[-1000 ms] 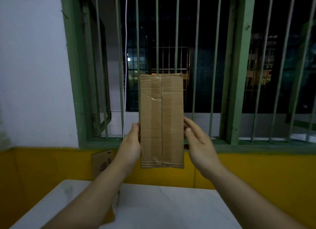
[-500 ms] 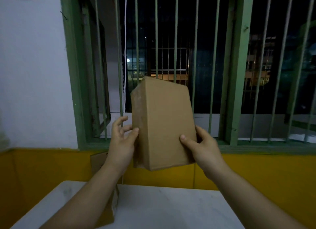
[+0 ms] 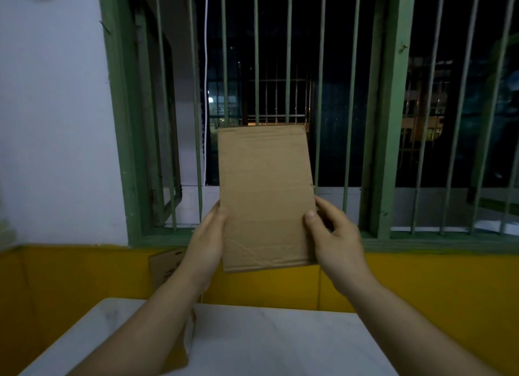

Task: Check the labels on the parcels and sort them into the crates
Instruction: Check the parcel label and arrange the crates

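Right thumb and fingers [image 3: 311, 221] pinch the parcel's [image 3: 265, 196] right edge; left hand [image 3: 206, 241] grips its left edge. Parcel held upright, plain face toward us, above the white surface [image 3: 275, 344], before the barred window [image 3: 286, 67]. Another carton [image 3: 168, 266] sits far left.

The parcel [image 3: 265, 199] shows only one plain brown face; its other faces are turned away, so no label can be read. The fingers of the left hand [image 3: 206, 242] lie hidden behind the parcel, and the right hand [image 3: 335, 242] shows only its thumb and a few fingers there. Under the left forearm, a second cardboard box [image 3: 168, 266] is mostly covered, its print too small to read. The tabletop [image 3: 280, 344] below the hands runs off the bottom edge.
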Available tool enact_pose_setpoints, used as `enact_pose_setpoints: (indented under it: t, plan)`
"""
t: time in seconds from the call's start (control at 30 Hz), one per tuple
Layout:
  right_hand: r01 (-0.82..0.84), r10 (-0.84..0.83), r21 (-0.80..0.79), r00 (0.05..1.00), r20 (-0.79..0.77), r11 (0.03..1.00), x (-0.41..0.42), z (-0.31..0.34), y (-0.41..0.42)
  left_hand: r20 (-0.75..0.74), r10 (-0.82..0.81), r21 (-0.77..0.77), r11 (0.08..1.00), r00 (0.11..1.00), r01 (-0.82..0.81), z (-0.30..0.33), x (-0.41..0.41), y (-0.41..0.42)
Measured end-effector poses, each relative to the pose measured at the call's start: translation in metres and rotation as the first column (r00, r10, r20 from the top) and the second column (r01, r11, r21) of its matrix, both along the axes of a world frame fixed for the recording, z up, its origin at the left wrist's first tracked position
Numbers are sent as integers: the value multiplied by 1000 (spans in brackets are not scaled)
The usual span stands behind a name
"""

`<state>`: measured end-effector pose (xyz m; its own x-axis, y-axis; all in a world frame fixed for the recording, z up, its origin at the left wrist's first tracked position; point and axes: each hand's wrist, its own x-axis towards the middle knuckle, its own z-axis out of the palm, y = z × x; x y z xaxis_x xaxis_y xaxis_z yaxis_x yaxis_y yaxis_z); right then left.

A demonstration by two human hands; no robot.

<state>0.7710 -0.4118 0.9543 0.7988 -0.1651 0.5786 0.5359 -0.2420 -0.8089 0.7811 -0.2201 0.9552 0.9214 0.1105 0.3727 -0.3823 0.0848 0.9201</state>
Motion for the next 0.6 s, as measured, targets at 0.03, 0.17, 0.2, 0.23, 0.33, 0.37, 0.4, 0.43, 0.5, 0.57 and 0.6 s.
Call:
enact_pose_setpoints:
  t: [0.03,0.17,0.2,0.23,0.33,0.37,0.4,0.43,0.5,0.57,0.6]
  plan:
    - [-8,8,29,1000,-4,1000,-2,2,0,-17,-1,-8,1000,1000,1,0,0,0]
    - [-51,51,87,999,-3,995,-8,8,-1,-90,56,-26,998,994,-59,-2,3,3]
    - [-56,56,83,998,-4,995,-7,7,-2,-90,56,-29,998,994,-59,-3,3,4]
    - [-64,64,77,998,-5,995,-6,7,-2,-84,33,-39,999,996,-36,-3,2,4]
    - [-105,112,97,991,-73,990,-6,6,-4,-77,-92,-150,985,993,80,-6,2,6]
    - [-135,147,98,981,-130,986,-7,7,-4,-100,-110,-206,975,989,88,-7,3,7]
    - [-179,202,126,958,-204,976,-7,7,-5,-116,-122,-240,967,986,91,-7,2,7]
    - [-230,265,159,929,-259,960,-7,7,-6,-120,-116,-238,968,986,84,-8,3,8]
    - [-305,340,166,902,-267,938,-8,6,-6,-83,-36,-167,986,996,22,-8,5,8]
    - [-320,340,124,917,-210,939,-9,2,-6,8,49,-105,993,999,-48,-6,6,7]
    - [-311,326,108,927,-185,944,-9,0,-5,55,100,-63,993,993,-97,-6,6,7]
